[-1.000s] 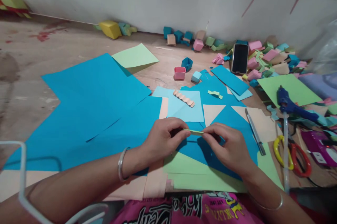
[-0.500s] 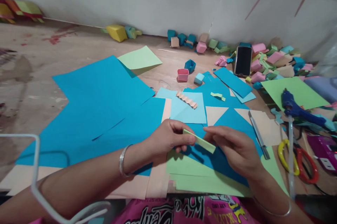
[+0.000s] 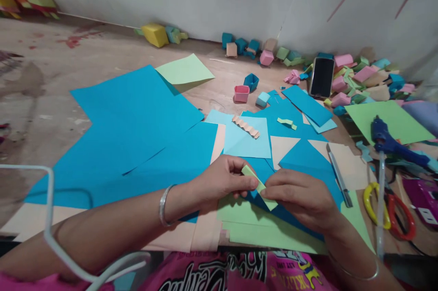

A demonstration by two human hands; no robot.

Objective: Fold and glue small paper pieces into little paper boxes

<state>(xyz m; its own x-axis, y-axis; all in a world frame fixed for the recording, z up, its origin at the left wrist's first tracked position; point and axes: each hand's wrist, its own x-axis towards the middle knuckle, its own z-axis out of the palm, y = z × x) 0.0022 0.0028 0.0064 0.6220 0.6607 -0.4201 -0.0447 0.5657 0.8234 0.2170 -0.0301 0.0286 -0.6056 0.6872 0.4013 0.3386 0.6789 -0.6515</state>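
My left hand (image 3: 222,180) pinches the upper end of a narrow light green paper strip (image 3: 257,184). My right hand (image 3: 301,197) grips the strip's lower end with fingers curled over it. Both hands hover just above overlapping blue paper sheets (image 3: 137,122) and green sheets (image 3: 260,231) near the table's front edge. A silver bangle circles each wrist. A pleated peach paper strip (image 3: 245,127) lies on a light blue square (image 3: 246,140) just beyond my hands. A small folded green strip (image 3: 286,122) rests farther right.
A craft knife (image 3: 338,174) lies right of my hands. Yellow and red scissors (image 3: 390,211), a blue glue gun (image 3: 393,145) and a purple device sit at the right. A phone (image 3: 321,76) leans among several small folded paper boxes along the wall. A pink box (image 3: 241,93) stands mid-table.
The green strip was held level between both hands; it now tilts down to the right, and my right hand has closed over its lower end, nearer the left hand.
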